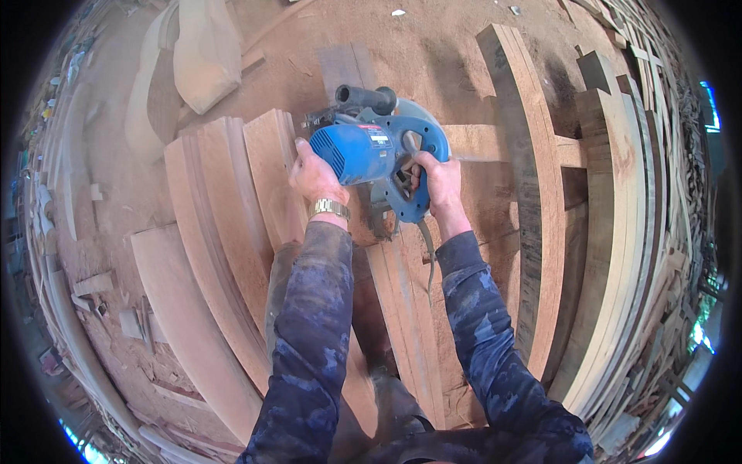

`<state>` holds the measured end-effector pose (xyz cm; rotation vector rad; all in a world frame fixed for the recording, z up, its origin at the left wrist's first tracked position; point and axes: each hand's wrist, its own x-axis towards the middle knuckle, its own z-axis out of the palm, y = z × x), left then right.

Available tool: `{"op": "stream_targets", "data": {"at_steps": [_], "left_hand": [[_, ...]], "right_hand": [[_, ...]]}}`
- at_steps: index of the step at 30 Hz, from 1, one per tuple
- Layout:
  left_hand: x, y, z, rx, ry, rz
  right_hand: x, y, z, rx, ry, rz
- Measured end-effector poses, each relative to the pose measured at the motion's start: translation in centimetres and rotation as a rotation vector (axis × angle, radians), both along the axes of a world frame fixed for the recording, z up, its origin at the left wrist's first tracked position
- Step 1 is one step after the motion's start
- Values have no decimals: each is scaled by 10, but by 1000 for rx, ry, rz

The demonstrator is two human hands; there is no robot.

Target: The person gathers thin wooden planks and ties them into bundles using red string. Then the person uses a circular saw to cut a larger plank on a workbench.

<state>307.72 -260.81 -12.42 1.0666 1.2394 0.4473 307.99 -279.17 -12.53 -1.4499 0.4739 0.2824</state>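
A blue circular saw (369,153) with a black front handle (363,97) is held out before me. My left hand (317,174), with a metal-banded watch (330,207) on its wrist, grips the end of the motor housing; its fingers are mostly hidden beneath. Wrapped around the saw's rear handle is my right hand (440,182), its fingers inside the handle opening. A power cord (430,251) hangs down from the saw's rear. Under the saw runs a long wooden beam (402,309) toward my body. Whether the saw's base touches the wood, I cannot tell.
Curved planks (224,193) lie side by side to the left. A thick beam (533,185) rests across a crosspiece (475,143) on the right, with stacked timbers (618,201) beyond it. Larger shaped wood pieces (205,58) lie at the far left. Sawdust and scraps cover the ground.
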Motion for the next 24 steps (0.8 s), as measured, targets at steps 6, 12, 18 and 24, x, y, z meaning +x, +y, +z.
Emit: {"op": "stream_targets", "data": {"at_steps": [6,12,18,24], "left_hand": [[-1,4,-7,-90,-13,-39],[-16,59,-99,-63,87,-125],[-43,42,-172,689,569,-709],[-34,34,-163,496,572,-869]], "right_hand": [[2,2,9,-11,27,13],[-5,2,19,8,40,-28],[-6,-4,23,48,17,-53],[0,0,28,28,40,-47]]}}
